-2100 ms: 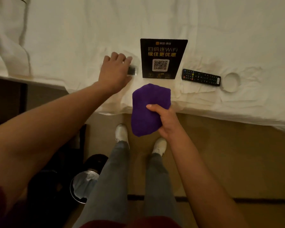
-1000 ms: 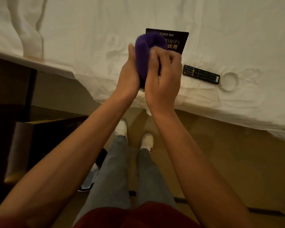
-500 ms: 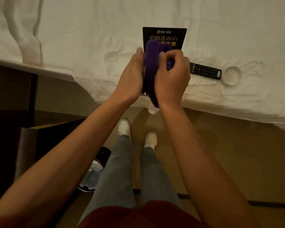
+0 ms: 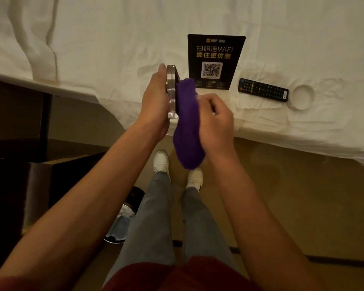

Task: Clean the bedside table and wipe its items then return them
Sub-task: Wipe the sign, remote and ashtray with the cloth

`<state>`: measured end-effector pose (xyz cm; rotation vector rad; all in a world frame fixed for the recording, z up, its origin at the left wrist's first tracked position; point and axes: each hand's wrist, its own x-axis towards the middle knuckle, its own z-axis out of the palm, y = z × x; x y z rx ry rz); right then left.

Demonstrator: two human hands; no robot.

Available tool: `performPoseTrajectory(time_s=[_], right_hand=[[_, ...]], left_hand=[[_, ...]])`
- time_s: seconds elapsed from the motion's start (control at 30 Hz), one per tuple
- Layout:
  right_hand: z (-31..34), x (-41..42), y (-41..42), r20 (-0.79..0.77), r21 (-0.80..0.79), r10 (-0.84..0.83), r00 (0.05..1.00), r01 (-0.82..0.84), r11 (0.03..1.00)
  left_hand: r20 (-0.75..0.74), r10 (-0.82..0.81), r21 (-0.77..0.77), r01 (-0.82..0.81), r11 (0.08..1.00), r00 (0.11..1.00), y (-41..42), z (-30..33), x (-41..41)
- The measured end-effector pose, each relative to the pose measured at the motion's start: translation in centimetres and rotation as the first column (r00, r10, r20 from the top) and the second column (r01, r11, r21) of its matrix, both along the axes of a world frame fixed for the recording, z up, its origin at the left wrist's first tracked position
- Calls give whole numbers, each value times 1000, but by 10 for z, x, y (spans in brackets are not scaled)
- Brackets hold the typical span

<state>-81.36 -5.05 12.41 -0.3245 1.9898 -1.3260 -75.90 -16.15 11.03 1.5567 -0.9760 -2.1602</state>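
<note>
Left hand: the left hand (image 4: pixel 156 101) grips a clear block (image 4: pixel 171 91) on edge, fingers curled round its far side, above the bed's near edge.
Clear block: a thick transparent slab with a dark face, held upright and tilted slightly; its lower corner sits near the left wrist.
Right hand: the right hand (image 4: pixel 215 120) has its fingers curled round a purple cloth (image 4: pixel 187 127) and presses the cloth's upper part against the block's right face.
Purple cloth: bunched; the upper end touches the block, the lower end hangs free below the hands, above the shoes (image 4: pixel 161 160).
Bed: a white sheet (image 4: pixel 114 38), creased, covers the bed across the upper frame.
Sign: a black WiFi card (image 4: pixel 214 59) with a QR code lies flat on the sheet, just beyond the hands.
Remote: a black remote control (image 4: pixel 263 89) lies on the sheet to the right of the card, apart from it.
Round item: a white ring-shaped object (image 4: pixel 302 97) lies just beside the remote's right end; its type cannot be determined.
Floor: a bin (image 4: pixel 122 225) with a shiny rim stands left of the person's legs.
Bedside table: a dark unit (image 4: pixel 15 185) at lower left; its top is not legible.
</note>
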Motion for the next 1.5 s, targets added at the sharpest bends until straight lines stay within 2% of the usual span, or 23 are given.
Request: performPoseTrajectory(time_s=[0.07,0.13,0.23,0.3,0.4,0.47,0.57,0.67,0.77,0.83,0.93,1.03,1.1,1.2,1.33,1.4,1.5], right_hand=[[6,-20,-2,-17,0,-73,997,73,997],[14,-40,-9,-117,-20,-116,986,115,993],[19,-62,-28,-310,-7,-53,949,54,999],[19,-59,-39,-419,31,12,908,2,1000],[14,-32,-35,-529,57,32,848,-3,998],[7,-10,-19,-488,74,76,869,-46,996],[-5,11,9,-295,87,142,945,-121,989],[-7,7,22,-147,83,2,989,10,997],[3,-19,13,-242,34,-178,954,191,981],[11,-34,-2,-343,-5,-209,916,220,975],[13,-34,-27,-488,2,-136,862,156,988],[4,-26,-37,-599,148,40,800,62,987],[-1,-23,-34,-576,190,91,812,25,982],[-5,-10,-21,-541,196,136,830,-33,980],[-4,12,4,-421,167,191,887,-131,977],[-1,13,17,-357,123,165,920,-128,984],[6,2,21,-287,58,19,958,-2,998]], left_hand=[[19,-74,-82,75,994,997,0,-4,4],[51,-168,-181,175,968,984,0,-5,9],[51,-288,-261,291,920,956,4,-2,10],[40,-287,-298,286,911,957,6,3,5],[49,-170,-297,176,938,984,0,10,-5],[53,-82,-299,94,950,995,-8,12,-8],[22,-21,-242,25,970,1000,-21,14,-8],[-12,-97,-175,93,980,995,-26,13,-2],[-44,-139,-143,132,981,989,-23,10,7],[-140,-141,-85,130,988,980,-15,11,8],[-186,-167,-94,151,984,968,2,18,-1],[-182,-126,-52,118,992,975,10,21,-7],[-178,-54,19,58,998,983,10,19,-6],[-145,5,27,-1,1000,989,6,11,-3],[-138,118,105,-104,989,983,-8,1,2],[-135,135,162,-113,980,982,-13,-3,6],[-158,73,220,-37,975,985,-13,-6,13]])
